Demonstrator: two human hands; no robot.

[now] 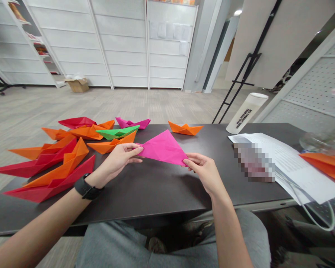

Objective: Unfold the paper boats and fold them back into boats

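A pink paper triangle (pixel 163 148) is held just above the dark table (pixel 145 186). My left hand (pixel 120 158) pinches its left corner, with a black watch on the wrist. My right hand (pixel 205 171) pinches its lower right corner. Both hands are closed on the paper. To the left lie several folded paper boats in orange (pixel 64 167), red (pixel 48 188), green (pixel 117 132) and pink (pixel 132 123). One small orange boat (pixel 185 128) sits alone beyond the triangle.
White printed sheets (pixel 287 163) and orange paper (pixel 326 165) lie at the right, with a white cable (pixel 309 208) over the table edge. A white cylinder (pixel 247 112) stands at the far right edge. A glass vessel (pixel 324 139) sits at far right.
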